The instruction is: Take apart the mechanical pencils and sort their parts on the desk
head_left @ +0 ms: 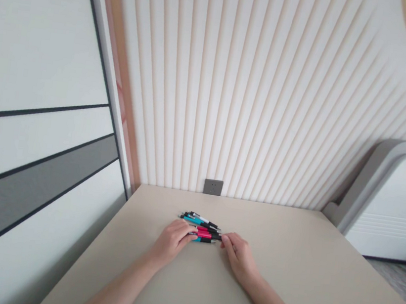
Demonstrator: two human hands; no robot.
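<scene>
We had the nearer red pen [204, 234] amid other pens [194, 219] over the table [285, 262]; our left hand [174, 238] pinched its barrel, our right hand [237, 254] its black end. We judged it light, stiff, slickish, best gripped there.

dark socket [213, 187] on pale ribbed wall [230, 86]

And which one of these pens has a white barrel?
The white pen, lying farthest from the person, nearest the wall socket; the other pens show turquoise or pinkish-red barrels.
</scene>
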